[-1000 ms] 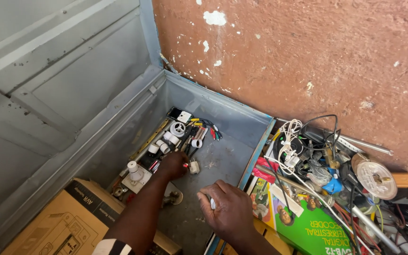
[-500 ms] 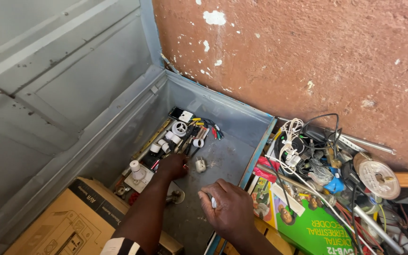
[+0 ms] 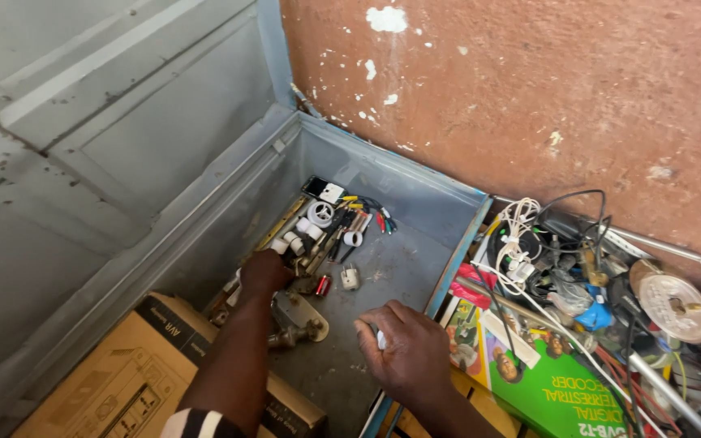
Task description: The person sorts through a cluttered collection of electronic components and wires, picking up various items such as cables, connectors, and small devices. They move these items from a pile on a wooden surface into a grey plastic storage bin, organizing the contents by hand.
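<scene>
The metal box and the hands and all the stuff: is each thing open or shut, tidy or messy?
Metal box: open, lid up.
Left hand: inside the box, reaching into the small parts, which lie loose.
Right hand: curled round something small and white.
Cardboard box: shut.
Wires: tangled beside the metal box.

Brown cardboard box [image 3: 115,381] lower left. Green printed carton [image 3: 565,389] lower right, under tangled white cable [image 3: 517,235]. Round wire spool [image 3: 675,296] far right. Peeling reddish wall [image 3: 529,89] across top.
</scene>
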